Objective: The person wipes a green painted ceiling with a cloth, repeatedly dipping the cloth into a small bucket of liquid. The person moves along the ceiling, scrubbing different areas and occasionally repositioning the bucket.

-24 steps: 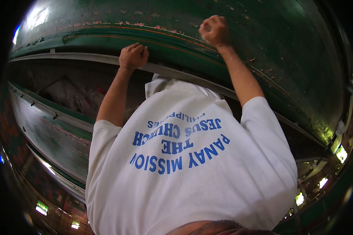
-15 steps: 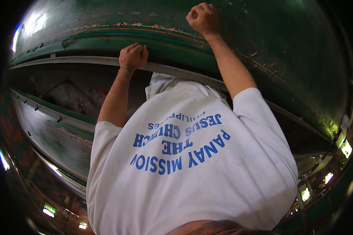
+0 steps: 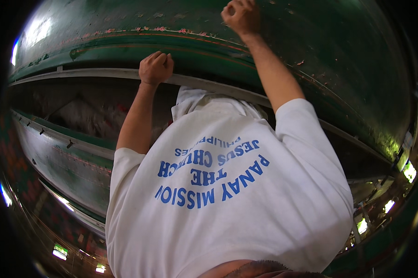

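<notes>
My left hand [image 3: 156, 68] is closed in a fist at the near edge of a broad dark green surface [image 3: 329, 41], just above a pale metal rail [image 3: 95, 72]. Farther off and to the right, my right hand [image 3: 242, 16] is curled tightly over the same surface, close to the top of the picture. A dark round hollow shows between its thumb and fingers. Whether either fist has something small inside is hidden. Orange and whitish lines with pinkish flecks [image 3: 160, 28] run along the green surface between the two hands.
Below the rail lies a dark recess [image 3: 88, 104]. A second green-edged ledge with small dark brackets [image 3: 70, 144] runs along the left. My white shirt [image 3: 227, 222] with blue print fills the lower middle. Bright openings [image 3: 409, 172] show at the right.
My right hand has shifted slightly farther away, toward the top of the picture. My left hand stays closed in nearly the same place by the rail.
</notes>
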`<action>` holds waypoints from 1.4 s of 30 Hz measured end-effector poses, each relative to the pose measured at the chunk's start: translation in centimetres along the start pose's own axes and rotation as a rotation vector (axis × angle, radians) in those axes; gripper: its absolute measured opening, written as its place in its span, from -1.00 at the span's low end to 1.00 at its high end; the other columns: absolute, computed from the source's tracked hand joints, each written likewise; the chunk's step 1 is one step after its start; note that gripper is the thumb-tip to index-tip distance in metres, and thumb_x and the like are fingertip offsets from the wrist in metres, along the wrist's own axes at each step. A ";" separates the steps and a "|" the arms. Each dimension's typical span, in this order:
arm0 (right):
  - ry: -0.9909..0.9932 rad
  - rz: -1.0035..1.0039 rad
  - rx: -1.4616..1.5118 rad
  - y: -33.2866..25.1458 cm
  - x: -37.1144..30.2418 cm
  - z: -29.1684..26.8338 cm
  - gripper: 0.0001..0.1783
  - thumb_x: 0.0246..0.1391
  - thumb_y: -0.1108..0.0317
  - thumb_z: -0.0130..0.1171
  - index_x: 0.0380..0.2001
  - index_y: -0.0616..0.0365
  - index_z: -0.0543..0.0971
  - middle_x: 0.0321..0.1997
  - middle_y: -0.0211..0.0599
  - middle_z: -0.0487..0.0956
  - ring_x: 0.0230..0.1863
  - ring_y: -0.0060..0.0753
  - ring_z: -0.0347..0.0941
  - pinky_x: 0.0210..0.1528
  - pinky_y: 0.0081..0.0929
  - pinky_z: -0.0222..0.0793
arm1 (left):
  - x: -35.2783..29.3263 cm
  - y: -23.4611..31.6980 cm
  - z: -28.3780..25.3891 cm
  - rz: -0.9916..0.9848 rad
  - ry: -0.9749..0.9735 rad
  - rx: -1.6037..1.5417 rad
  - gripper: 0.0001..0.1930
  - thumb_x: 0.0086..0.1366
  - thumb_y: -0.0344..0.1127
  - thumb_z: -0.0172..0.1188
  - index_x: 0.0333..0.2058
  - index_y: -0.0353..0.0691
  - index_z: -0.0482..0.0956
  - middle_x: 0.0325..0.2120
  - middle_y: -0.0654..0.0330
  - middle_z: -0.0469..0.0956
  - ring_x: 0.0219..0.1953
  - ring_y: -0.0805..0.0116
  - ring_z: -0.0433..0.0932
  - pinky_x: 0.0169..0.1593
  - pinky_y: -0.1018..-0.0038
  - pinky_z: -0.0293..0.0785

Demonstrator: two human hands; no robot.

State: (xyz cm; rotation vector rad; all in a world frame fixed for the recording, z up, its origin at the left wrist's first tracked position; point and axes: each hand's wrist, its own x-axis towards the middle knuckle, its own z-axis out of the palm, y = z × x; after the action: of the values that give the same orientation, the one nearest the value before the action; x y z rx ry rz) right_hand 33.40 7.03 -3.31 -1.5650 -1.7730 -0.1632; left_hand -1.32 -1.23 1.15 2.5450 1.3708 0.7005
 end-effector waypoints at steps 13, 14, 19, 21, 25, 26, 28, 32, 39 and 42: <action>0.044 0.021 -0.180 10.0 -3.5 -8.2 -0.80 -0.01 0.15 0.53 -0.48 -0.09 0.68 -0.32 -0.42 0.64 -0.18 -0.08 0.59 -0.12 -0.10 0.55 | 0.0 0.4 0.0 0.003 0.004 -0.015 -0.68 0.28 -0.37 0.32 -0.63 -0.15 0.43 -0.61 0.15 0.48 -0.56 0.01 0.58 -0.48 0.14 0.53; 0.083 0.033 -0.228 11.0 -2.3 -7.6 -0.80 -0.01 0.15 0.53 -0.49 -0.09 0.68 -0.32 -0.41 0.65 -0.19 -0.07 0.59 -0.13 -0.08 0.56 | 0.1 0.4 -0.1 0.013 0.005 -0.021 -0.68 0.28 -0.37 0.32 -0.63 -0.15 0.42 -0.61 0.15 0.48 -0.56 0.00 0.57 -0.48 0.14 0.52; 0.176 0.125 -0.227 9.7 0.7 -3.3 -0.78 0.00 0.08 0.52 -0.51 -0.13 0.68 -0.33 -0.39 0.66 -0.21 -0.06 0.61 -0.17 -0.02 0.56 | 0.5 0.3 -0.2 0.015 -0.010 -0.005 -0.67 0.30 -0.38 0.31 -0.61 -0.16 0.40 -0.62 0.13 0.44 -0.56 -0.03 0.55 -0.47 0.12 0.51; 0.099 0.098 -0.099 6.0 0.2 -2.9 -0.74 -0.03 0.06 0.55 -0.51 -0.11 0.68 -0.33 -0.40 0.65 -0.18 -0.09 0.60 -0.11 -0.04 0.52 | 0.1 0.2 -0.2 -0.005 -0.015 0.006 -0.68 0.32 -0.38 0.31 -0.60 -0.16 0.40 -0.62 0.12 0.43 -0.56 -0.04 0.54 -0.47 0.11 0.50; -0.112 -0.083 0.027 0.7 -3.1 -6.6 -0.73 0.00 0.11 0.54 -0.42 -0.04 0.65 -0.25 -0.37 0.61 -0.11 -0.09 0.58 -0.03 -0.04 0.48 | -0.2 0.2 -0.1 -0.036 -0.027 0.012 -0.66 0.36 -0.38 0.28 -0.59 -0.17 0.39 -0.62 0.10 0.41 -0.55 -0.06 0.53 -0.48 0.11 0.48; -0.130 -0.068 0.036 1.2 -3.5 -6.9 -0.73 -0.02 0.11 0.53 -0.40 -0.04 0.65 -0.22 -0.36 0.61 -0.08 -0.09 0.57 -0.02 -0.04 0.47 | -0.1 0.2 -0.1 -0.039 -0.032 0.011 -0.66 0.37 -0.38 0.28 -0.59 -0.17 0.39 -0.62 0.10 0.41 -0.55 -0.06 0.53 -0.48 0.11 0.48; -0.173 -0.043 0.063 3.9 -4.3 -8.2 -0.73 -0.05 0.13 0.51 -0.37 -0.04 0.65 -0.15 -0.34 0.60 -0.02 -0.09 0.56 0.00 -0.02 0.46 | 0.0 0.4 -0.3 -0.055 -0.042 0.014 -0.65 0.38 -0.38 0.27 -0.59 -0.18 0.39 -0.62 0.10 0.41 -0.56 -0.06 0.52 -0.48 0.11 0.48; -0.075 0.067 -0.124 12.7 -2.2 -9.0 -0.76 0.00 0.15 0.48 -0.36 -0.03 0.64 -0.17 -0.27 0.61 -0.06 -0.02 0.56 0.00 0.00 0.48 | 0.1 0.6 -0.3 -0.038 -0.029 0.007 -0.67 0.35 -0.41 0.29 -0.59 -0.18 0.39 -0.61 0.11 0.41 -0.57 -0.03 0.52 -0.48 0.12 0.48; 0.047 0.072 -0.334 20.7 5.9 -4.2 -0.84 0.17 0.15 0.40 -0.37 -0.05 0.68 -0.19 -0.26 0.68 -0.11 0.06 0.60 -0.05 0.03 0.52 | 0.6 0.4 -0.4 -0.017 -0.039 -0.005 -0.68 0.30 -0.44 0.31 -0.59 -0.17 0.38 -0.62 0.14 0.41 -0.58 0.02 0.52 -0.48 0.17 0.47; 0.003 0.037 -0.283 21.1 6.5 -3.1 -0.85 0.21 0.17 0.37 -0.36 -0.05 0.70 -0.19 -0.26 0.70 -0.09 0.07 0.61 -0.02 0.03 0.53 | 0.5 0.5 -0.4 -0.037 -0.048 -0.016 -0.67 0.29 -0.44 0.31 -0.60 -0.17 0.38 -0.62 0.15 0.40 -0.58 0.04 0.52 -0.48 0.18 0.47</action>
State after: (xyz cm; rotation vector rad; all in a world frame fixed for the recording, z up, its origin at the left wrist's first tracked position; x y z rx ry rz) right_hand 53.86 15.67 -5.06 -1.7923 -1.7757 -0.4140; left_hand -0.97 -1.14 1.83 2.5006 1.3868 0.6379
